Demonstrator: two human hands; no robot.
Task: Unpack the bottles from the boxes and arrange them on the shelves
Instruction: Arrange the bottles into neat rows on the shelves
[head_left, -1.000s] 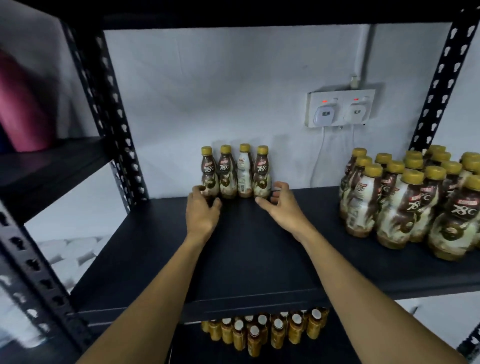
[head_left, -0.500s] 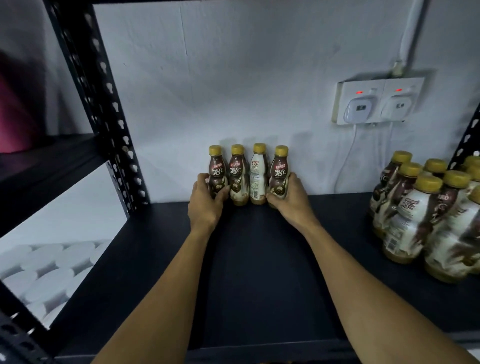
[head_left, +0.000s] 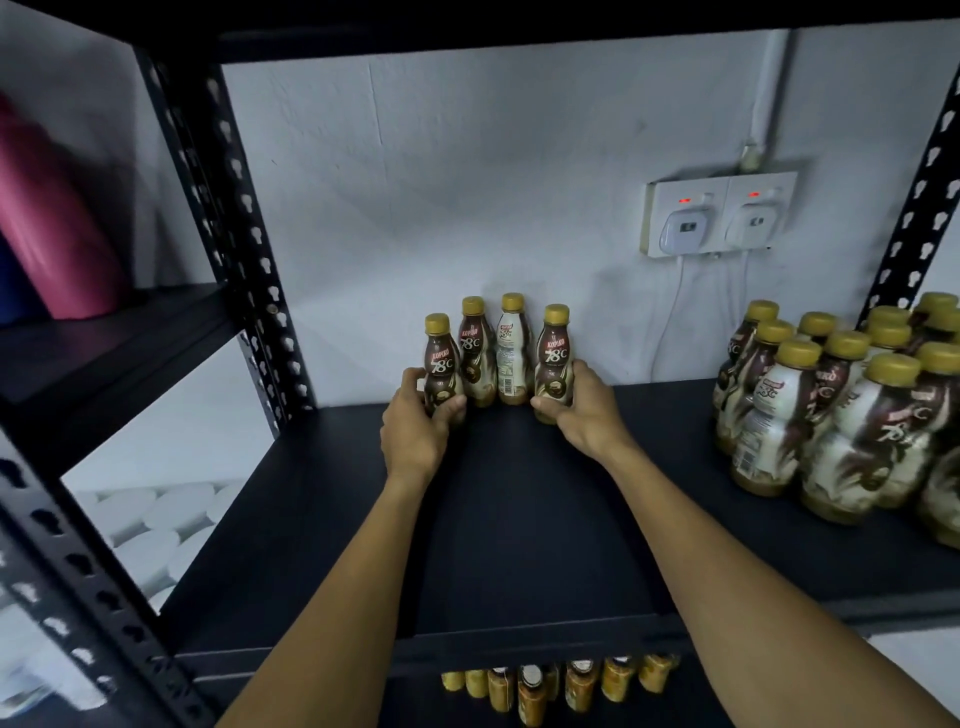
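1. Four small bottles (head_left: 493, 358) with yellow caps stand in a row at the back of the black shelf (head_left: 519, 519), close against the white wall (head_left: 467, 182).
2. The left hand (head_left: 415, 431) wraps the lower belly of the left-end bottle (head_left: 440, 364), thumb in front and fingers round the far side.
3. The right hand (head_left: 576, 410) does the same on the right-end bottle (head_left: 555, 358), clasping it low, near the base.
4. The two middle bottles (head_left: 511, 348) go untouched, bracketed between the held pair.
5. Both end bottles sit a touch forward of the middle two. Whether their bases are on the shelf or just off it, I cannot tell from this angle.
6. My read on handling: full plastic drink bottles, light enough for one hand each, firm-walled, not fragile.
7. The glossy sleeve labels look slick, so a squeeze at the waist above the belly should hold better than a pinch on the cap.
8. They are tall on narrow bases, so a knock could topple neighbours. Slide them low and slowly.
9. A bigger cluster of the same bottles (head_left: 831, 415) stands well apart to the right on this shelf.
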